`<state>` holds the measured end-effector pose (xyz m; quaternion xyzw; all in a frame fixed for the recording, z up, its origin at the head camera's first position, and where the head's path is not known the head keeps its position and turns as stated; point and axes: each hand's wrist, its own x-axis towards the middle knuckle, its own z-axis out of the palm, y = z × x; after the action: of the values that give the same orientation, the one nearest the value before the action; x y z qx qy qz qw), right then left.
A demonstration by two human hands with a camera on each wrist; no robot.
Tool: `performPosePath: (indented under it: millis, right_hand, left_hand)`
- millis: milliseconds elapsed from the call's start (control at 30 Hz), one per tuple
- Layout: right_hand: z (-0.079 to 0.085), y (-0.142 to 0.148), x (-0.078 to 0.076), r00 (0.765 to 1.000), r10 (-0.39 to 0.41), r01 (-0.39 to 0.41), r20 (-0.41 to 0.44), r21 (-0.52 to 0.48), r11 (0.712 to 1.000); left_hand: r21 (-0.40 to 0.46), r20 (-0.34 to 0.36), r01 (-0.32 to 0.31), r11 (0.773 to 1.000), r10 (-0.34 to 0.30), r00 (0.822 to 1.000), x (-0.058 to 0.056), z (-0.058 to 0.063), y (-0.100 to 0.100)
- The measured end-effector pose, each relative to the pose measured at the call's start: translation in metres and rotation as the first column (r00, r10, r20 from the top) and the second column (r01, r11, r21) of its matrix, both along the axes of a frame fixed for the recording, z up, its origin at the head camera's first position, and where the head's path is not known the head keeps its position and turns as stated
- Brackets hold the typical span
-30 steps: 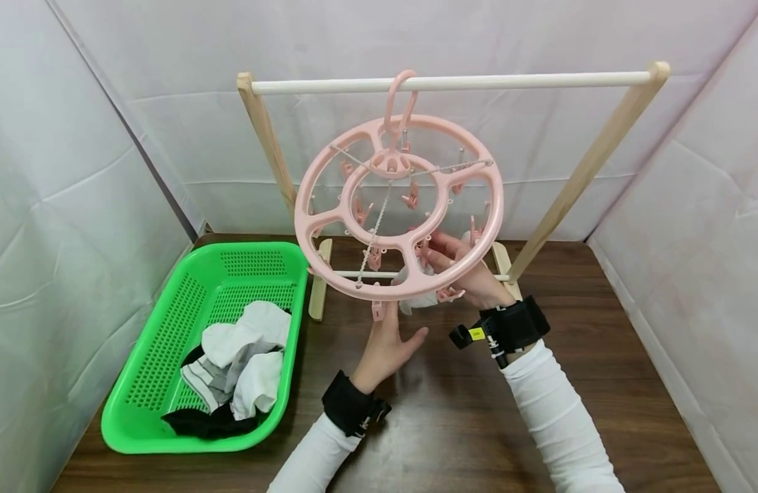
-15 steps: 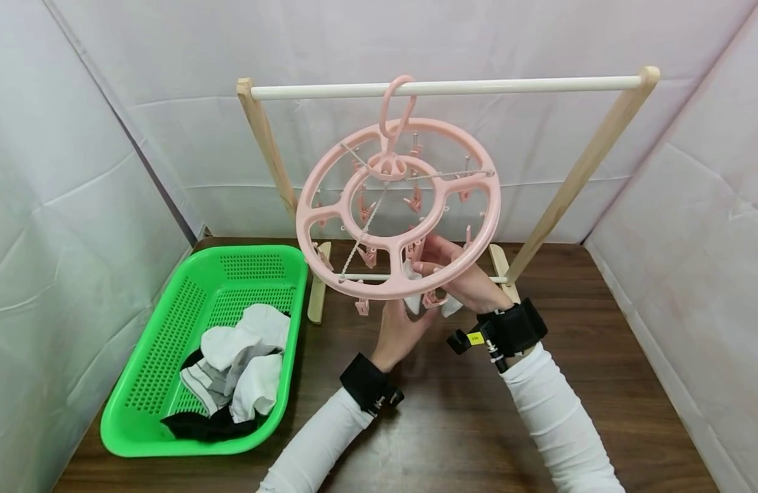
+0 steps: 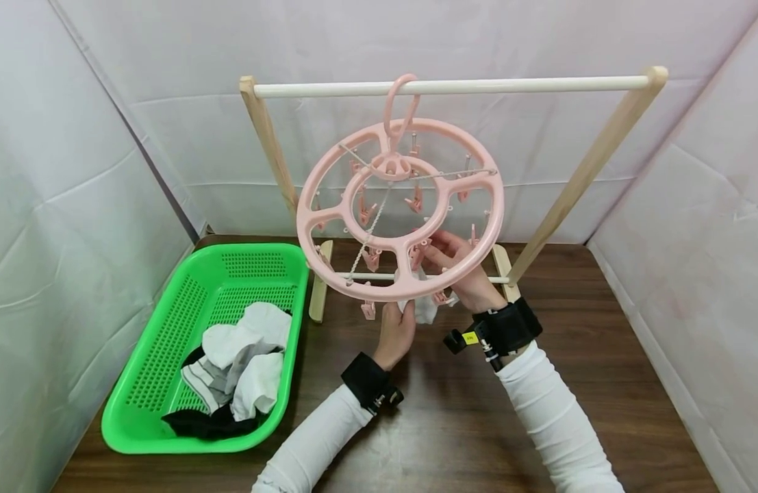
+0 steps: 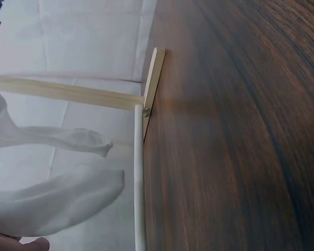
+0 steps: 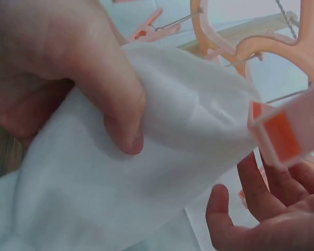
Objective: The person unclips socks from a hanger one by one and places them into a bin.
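Observation:
In the head view a pink round clip hanger (image 3: 409,286) hangs with clothespins below its rings. My left hand (image 3: 396,337) is under its front rim and grips a white sock (image 3: 425,310). In the right wrist view the left thumb (image 5: 124,112) presses on the broad white cloth (image 5: 110,172). One corner of it meets the mouth of a clothespin (image 5: 290,130); whether it is clamped I cannot tell. My right hand (image 3: 478,289) is beside that clothespin, fingers spread behind it. The left wrist view has another white sock piece (image 4: 63,137) hanging alongside.
A green basket (image 3: 150,438) at the left holds white, grey and black socks (image 3: 246,342). The hanger's hook is over the white bar (image 3: 514,85) of a wooden stand (image 3: 582,171). A lower rod (image 4: 139,183) runs near the tabletop.
My left hand has moved right, and its thumb has gone from stretched out to holding the sock. The hanger has turned slightly. My right hand has stayed by the clothespin, shifting a little left.

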<state>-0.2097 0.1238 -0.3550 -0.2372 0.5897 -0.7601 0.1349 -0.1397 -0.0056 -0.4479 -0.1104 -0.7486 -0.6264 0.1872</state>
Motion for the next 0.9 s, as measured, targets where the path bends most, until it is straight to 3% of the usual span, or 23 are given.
performPosePath:
  millis: [133, 233, 300, 533, 767, 900]
  right_hand:
    - [-0.003, -0.002, 0.0, 0.999, -0.015, 0.017, 0.03, -0.046, 0.999]
    - [-0.008, -0.003, -0.003, 1.0, -0.015, 0.017, 0.015, -0.082, 0.996]
    - [-0.009, -0.003, -0.004, 1.0, -0.014, 0.014, -0.007, -0.096, 0.995]
    - [-0.005, -0.002, -0.004, 0.997, -0.074, 0.07, -0.028, -0.125, 0.99]
    - [0.005, 0.001, 0.003, 0.986, -0.16, 0.163, 0.039, -0.091, 0.982]
    - [0.009, 0.003, 0.007, 0.987, -0.155, 0.16, 0.05, -0.099, 0.982]
  left_hand:
    - [-0.007, 0.038, 0.008, 1.0, -0.008, 0.999, 0.013, 0.021, -0.001]
    - [-0.017, 0.066, -0.008, 1.0, 0.009, 0.998, 0.014, 0.022, -0.002]
    - [-0.026, 0.075, -0.017, 1.0, 0.019, 0.997, 0.013, 0.02, -0.003]
    - [-0.055, 0.07, -0.024, 0.998, 0.028, 0.997, -0.005, -0.019, -0.006]
    - [-0.08, 0.164, 0.045, 0.996, -0.031, 0.986, 0.001, -0.022, -0.011]
    - [-0.083, 0.16, 0.043, 0.996, -0.029, 0.987, 0.008, -0.02, -0.013]
